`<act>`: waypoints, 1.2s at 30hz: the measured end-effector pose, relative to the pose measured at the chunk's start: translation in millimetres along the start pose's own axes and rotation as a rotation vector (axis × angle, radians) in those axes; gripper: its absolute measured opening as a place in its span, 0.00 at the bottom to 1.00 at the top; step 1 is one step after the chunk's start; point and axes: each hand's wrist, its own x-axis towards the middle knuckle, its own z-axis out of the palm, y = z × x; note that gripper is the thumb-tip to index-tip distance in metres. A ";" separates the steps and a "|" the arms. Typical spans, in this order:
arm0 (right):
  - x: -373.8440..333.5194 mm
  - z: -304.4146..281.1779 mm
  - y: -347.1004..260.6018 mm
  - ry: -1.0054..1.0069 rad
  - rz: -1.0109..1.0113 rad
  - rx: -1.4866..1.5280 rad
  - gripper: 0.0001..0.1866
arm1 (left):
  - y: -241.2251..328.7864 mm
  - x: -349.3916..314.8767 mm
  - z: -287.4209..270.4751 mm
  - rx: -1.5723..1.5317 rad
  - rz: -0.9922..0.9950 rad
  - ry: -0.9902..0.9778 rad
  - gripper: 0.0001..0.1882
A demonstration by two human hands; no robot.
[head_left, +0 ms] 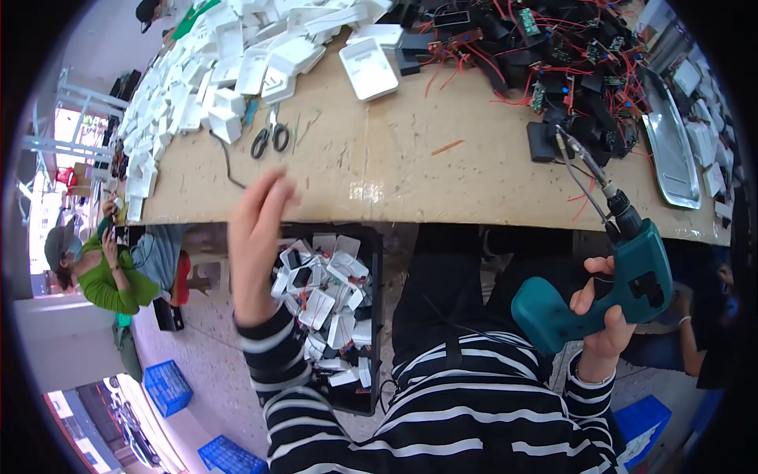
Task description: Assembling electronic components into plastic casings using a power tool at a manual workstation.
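My right hand (606,328) is wrapped round the teal handle of a soldering gun (643,265), to the right of my lap. Its metal tip and thin feed tube point up and left over the table, close to a small black box (542,142) at the edge of the parts heap. My left hand (257,237) is raised by the table's front edge, a little blurred, with fingers stretched out and nothing seen in them. Beyond it lie black-handled scissors (270,141) and a dark cable piece (229,162).
White plastic trays (237,55) are heaped at the far left of the table (442,186); one tray (369,69) lies apart. Black parts with red wires and circuit boards (584,71) pile up far right, beside a metal tray (669,150). Below stands a black crate (376,316). Co-workers (118,272) sit at both sides.
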 end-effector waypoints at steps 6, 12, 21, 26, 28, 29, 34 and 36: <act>-1.9 11.3 -5.3 0.070 -0.003 0.072 0.36 | 4.1 133.8 96.7 0.396 0.150 0.094 0.21; -5.5 -2.6 -6.6 0.125 0.010 0.069 0.37 | -1.7 112.9 103.6 0.325 0.354 -0.025 0.15; -4.4 -1.2 -6.5 0.151 -0.002 0.080 0.38 | 45.7 31.6 156.6 0.165 0.742 -0.322 0.14; -8.8 -1.7 -11.8 0.174 0.005 0.092 0.40 | 50.3 35.0 145.8 0.201 0.798 -0.351 0.18; -9.2 -4.8 -11.7 0.178 0.007 0.109 0.40 | 58.4 40.4 138.6 0.148 0.787 -0.378 0.19; -10.2 -7.1 -10.8 0.183 -0.001 0.119 0.40 | 63.3 48.2 137.4 0.143 0.796 -0.384 0.19; -8.3 -17.0 -16.8 0.182 -0.022 0.082 0.40 | 115.3 121.3 160.8 0.209 0.949 -0.133 0.19; -7.4 -19.5 -16.5 0.198 -0.029 0.083 0.39 | 143.5 156.8 185.2 0.221 1.020 -0.102 0.21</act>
